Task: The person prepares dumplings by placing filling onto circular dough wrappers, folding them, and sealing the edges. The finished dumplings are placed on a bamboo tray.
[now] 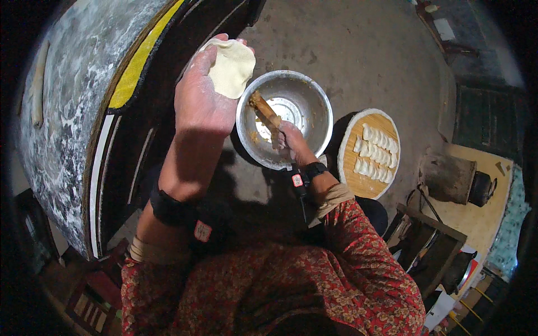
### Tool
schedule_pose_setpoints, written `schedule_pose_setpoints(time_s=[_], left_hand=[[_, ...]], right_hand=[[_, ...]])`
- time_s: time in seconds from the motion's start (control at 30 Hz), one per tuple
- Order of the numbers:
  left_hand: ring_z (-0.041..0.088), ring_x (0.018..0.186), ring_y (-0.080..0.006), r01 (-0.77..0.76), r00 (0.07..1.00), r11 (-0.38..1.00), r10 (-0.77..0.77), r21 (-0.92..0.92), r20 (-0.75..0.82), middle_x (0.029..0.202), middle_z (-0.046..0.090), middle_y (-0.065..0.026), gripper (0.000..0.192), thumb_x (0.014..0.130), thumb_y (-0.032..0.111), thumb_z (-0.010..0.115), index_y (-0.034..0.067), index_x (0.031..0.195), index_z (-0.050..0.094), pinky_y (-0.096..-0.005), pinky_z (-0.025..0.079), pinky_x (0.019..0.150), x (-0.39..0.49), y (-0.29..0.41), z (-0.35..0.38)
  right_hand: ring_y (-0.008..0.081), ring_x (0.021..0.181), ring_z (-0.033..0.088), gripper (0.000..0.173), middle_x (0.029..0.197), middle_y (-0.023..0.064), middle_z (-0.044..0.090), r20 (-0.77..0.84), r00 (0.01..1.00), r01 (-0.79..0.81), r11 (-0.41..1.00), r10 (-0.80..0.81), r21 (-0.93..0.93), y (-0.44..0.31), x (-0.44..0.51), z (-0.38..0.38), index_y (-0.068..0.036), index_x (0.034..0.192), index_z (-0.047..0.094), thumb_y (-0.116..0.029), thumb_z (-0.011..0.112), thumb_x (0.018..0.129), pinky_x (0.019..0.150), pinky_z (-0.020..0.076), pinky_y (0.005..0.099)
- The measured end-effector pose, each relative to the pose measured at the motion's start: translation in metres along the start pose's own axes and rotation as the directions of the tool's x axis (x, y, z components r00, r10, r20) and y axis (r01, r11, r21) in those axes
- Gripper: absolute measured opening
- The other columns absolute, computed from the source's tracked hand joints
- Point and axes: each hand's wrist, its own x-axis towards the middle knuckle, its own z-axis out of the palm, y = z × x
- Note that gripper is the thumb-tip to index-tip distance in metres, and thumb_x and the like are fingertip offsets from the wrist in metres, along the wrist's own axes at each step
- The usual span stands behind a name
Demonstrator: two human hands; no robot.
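A thin round dough wrapper [233, 69] lies in my floured left hand [204, 101], the thumb curled over its edge. To the right, my right hand [293, 138] grips a flat wooden or bamboo stick [266, 109]. The stick's far end reaches into a metal bowl [324, 105] and has filling stuck to it. Smears of filling cling to the inside of the bowl, and its bottom shines through. Folded dumplings [375, 153] sit in three rows on a round tray [352, 143], right of the bowl.
A flour-dusted table [80, 75] fills the left side, with a rolling pin [40, 84] on it. A yellow cloth [143, 59] hangs along its edge. At lower right are a wooden stool-like frame [437, 227] and a cylindrical stove [447, 178].
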Motion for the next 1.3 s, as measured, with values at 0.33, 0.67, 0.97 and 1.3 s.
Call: schedule_pose_setpoints(time_s=[0.33, 0.67, 0.97, 1.3], left_hand=[[0.055, 0.099, -0.0300, 0.089, 0.996, 0.996, -0.090, -0.030, -0.007, 0.106, 0.056, -0.0189, 0.028, 0.091, 0.014, 0.036, -0.002, 0.109, 0.049, -0.0400, 0.043, 0.090, 0.002, -0.009, -0.003], [0.058, 0.092, -0.0256, 0.145, 0.977, 0.988, -0.152, -0.060, -0.146, 0.103, 0.058, -0.0136, 0.027, 0.090, 0.014, 0.041, 0.000, 0.108, 0.054, -0.0352, 0.047, 0.082, 0.012, -0.051, -0.008], [0.052, 0.101, -0.0294, 0.282, 0.959, 0.948, -0.273, -0.146, 0.078, 0.107, 0.056, -0.0168, 0.031, 0.093, 0.023, 0.033, 0.002, 0.109, 0.050, -0.0414, 0.039, 0.093, 0.008, -0.065, -0.006], [0.054, 0.095, -0.0325, 0.343, 0.939, 0.912, -0.334, -0.225, 0.080, 0.100, 0.055, -0.0185, 0.034, 0.093, 0.026, 0.031, 0.002, 0.105, 0.051, -0.0425, 0.041, 0.090, -0.001, -0.052, 0.000]], right_hand=[[0.0059, 0.039, 0.031, 0.016, 0.052, -0.0062, 0.033, 0.065, 0.994, 0.076, 0.979, -0.089, 0.189, -0.033, -0.040, 0.003, -0.010, 0.102, 0.047, -0.021, 0.046, 0.090, 0.040, 0.0297, 0.0217], [0.0062, 0.045, 0.034, 0.028, 0.056, -0.0045, 0.036, 0.087, 0.936, 0.336, 0.940, -0.341, 0.063, -0.111, -0.147, 0.023, -0.005, 0.110, 0.047, -0.021, 0.052, 0.087, 0.047, 0.0321, 0.0220], [0.0172, 0.062, 0.051, 0.031, 0.066, 0.0040, 0.050, 0.148, 0.541, 0.529, 0.199, -0.828, -0.825, -0.118, -0.178, 0.049, 0.000, 0.112, 0.052, -0.010, 0.051, 0.082, 0.061, 0.0441, 0.0307], [0.0307, 0.062, 0.048, 0.053, 0.068, 0.0125, 0.043, 0.420, 0.491, 0.235, -0.348, -0.763, -0.908, -0.098, -0.187, 0.068, -0.013, 0.118, 0.054, 0.002, 0.059, 0.068, 0.054, 0.0388, 0.0393]])
